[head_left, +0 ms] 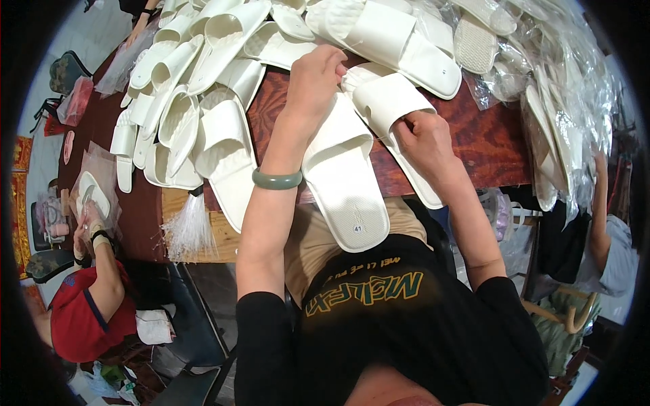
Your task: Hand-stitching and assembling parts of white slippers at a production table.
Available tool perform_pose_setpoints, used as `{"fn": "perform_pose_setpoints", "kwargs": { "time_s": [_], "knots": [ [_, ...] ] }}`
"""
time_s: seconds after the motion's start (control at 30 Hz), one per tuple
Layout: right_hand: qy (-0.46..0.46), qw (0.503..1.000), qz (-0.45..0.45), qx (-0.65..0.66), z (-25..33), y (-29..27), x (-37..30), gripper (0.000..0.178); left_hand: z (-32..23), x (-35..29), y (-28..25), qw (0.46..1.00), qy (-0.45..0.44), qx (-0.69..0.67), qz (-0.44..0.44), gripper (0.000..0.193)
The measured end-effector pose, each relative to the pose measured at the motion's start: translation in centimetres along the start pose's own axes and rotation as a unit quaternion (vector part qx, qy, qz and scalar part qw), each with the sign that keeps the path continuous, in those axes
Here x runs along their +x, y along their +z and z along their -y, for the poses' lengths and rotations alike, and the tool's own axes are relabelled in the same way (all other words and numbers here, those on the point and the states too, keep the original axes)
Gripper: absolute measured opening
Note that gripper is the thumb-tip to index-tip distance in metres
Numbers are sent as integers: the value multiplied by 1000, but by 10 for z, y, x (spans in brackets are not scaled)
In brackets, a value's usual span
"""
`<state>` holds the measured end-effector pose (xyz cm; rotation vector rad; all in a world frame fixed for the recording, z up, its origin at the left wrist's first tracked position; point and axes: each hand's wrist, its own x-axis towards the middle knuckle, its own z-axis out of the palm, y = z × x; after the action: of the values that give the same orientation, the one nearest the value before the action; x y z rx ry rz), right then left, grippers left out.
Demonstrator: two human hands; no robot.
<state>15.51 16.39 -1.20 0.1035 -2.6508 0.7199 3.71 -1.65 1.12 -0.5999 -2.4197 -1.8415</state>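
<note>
Nearest the camera, a black shirt [420,338] with yellow lettering is seen, and from its sleeves both forearms are stretched toward a reddish-brown table [491,152]. A green bangle [276,179] is worn on the left forearm. The left hand [315,74] is held at the far end of a white slipper [349,183], whose heel is pointed toward the body, past the near table edge. The fingers of this hand are curled in; whether the slipper is gripped by them cannot be told.

Just to the right, a second slipper [393,98] is set at a slant, its heel also turned to the near side. The right hand [426,139] is placed against the near edge of its strap, with the fingers bent and their tips partly hidden; how firmly anything is held there cannot be made out.

On the left, white slippers are heaped in a pile [227,139], and white threads [189,227] are hung from the table edge. On the far right, slippers in clear plastic [548,142] are stacked. At the left, a slipper over plastic [93,193] is handled by a co-worker in red [91,311].
</note>
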Motion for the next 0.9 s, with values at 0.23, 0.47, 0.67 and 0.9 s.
{"fn": "perform_pose_setpoints", "kwargs": {
  "time_s": [0.23, 0.47, 0.67, 0.9],
  "knots": [
    [-67, 993, 45, 91, 28, -58, 16, 13, -8, -12, -6, 998, 20, -25, -56, 16],
    [-132, 981, 88, 114, 32, 12, 98, 16, 1, -7, -5, 993, 8, -105, -46, 15],
    [-35, 949, 132, 286, 24, 26, 98, 18, 2, -7, -14, 990, -36, -130, -36, 17],
    [58, 855, 158, 490, 20, 22, 96, 18, -15, -8, -29, 971, -94, -220, -24, 30]
  ]
}}
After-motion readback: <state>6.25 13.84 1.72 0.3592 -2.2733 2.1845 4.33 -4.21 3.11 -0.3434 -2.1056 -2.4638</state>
